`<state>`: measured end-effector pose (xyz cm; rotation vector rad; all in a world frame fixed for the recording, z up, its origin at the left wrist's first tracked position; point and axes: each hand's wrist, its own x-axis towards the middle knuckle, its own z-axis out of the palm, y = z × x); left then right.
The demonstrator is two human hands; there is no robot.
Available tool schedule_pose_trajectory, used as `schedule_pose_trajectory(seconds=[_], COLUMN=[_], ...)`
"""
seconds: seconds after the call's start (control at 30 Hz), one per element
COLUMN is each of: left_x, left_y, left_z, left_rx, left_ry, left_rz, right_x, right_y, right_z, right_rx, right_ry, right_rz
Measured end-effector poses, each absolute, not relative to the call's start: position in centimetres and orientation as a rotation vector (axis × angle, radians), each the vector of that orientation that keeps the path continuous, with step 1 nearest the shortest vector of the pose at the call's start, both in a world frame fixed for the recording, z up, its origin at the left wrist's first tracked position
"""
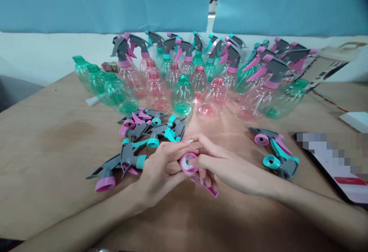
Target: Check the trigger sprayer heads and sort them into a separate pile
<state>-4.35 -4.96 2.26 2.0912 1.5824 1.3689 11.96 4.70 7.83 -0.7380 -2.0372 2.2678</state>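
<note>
Close in front of me, my left hand (159, 167) grips a trigger spray head, its pink collar (184, 170) facing up towards me. My right hand (217, 163) is closed around the far side of the same spray head. A right fingertip presses at the white insert inside the collar. The pink trigger (212, 191) sticks out below my right fingers; most of the grey body is hidden by both hands. Left of my hands lies a pile of loose grey spray heads (129, 153) with pink or turquoise collars.
Behind my hands stand green bottles (183, 94) and pink bottles (156, 91), many topped with spray heads (276, 70). Two loose spray heads (283, 165) lie at right beside a phone (335, 171). A printed cream container (330, 62) stands at the back right.
</note>
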Motion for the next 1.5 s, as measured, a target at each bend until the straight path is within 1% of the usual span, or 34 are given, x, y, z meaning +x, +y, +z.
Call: schedule_pose_trajectory(seconds=[0.17, 0.5, 0.77, 1.0, 1.1, 1.23, 1.3, 1.37, 1.5], left_x=[-4.2, -4.4, -4.4, -4.5, -4.4, -4.4, -4.5, -4.6, -4.7], left_y=[-4.8, -4.7, -4.8, -5.0, -4.9, -4.8, -4.8, -4.8, -4.7], left_z=[2.4, 2.4, 2.6, 2.8, 2.9, 3.0, 2.9, 2.7, 2.4], left_rx=[2.113, 2.183, 2.240, 2.187, 2.179, 2.202, 2.226, 2.245, 2.216], left_ry=[1.591, 1.531, 1.563, 1.557, 1.587, 1.586, 1.537, 1.516, 1.549], left_rz=[1.377, 1.374, 1.344, 1.307, 1.323, 1.386, 1.431, 1.466, 1.493], right_x=[12.1, 12.4, 12.2, 11.9, 12.0, 12.3, 12.6, 12.9, 13.1], right_y=[4.7, 4.9, 4.6, 4.4, 4.7, 5.6, 6.0, 6.3, 6.3], right_z=[7.7, 7.6, 6.9, 6.7, 7.1, 8.6, 9.5, 10.2, 10.2], right_rx=[-0.716, -0.694, -0.718, -0.696, -0.693, -0.577, -0.491, -0.424, -0.435], right_ry=[-2.082, -2.299, -2.292, -2.274, -2.287, -2.311, -2.378, -2.489, -2.665], right_rz=[2.238, 2.044, 2.006, 1.877, 1.941, 2.193, 2.210, 2.117, 1.729])
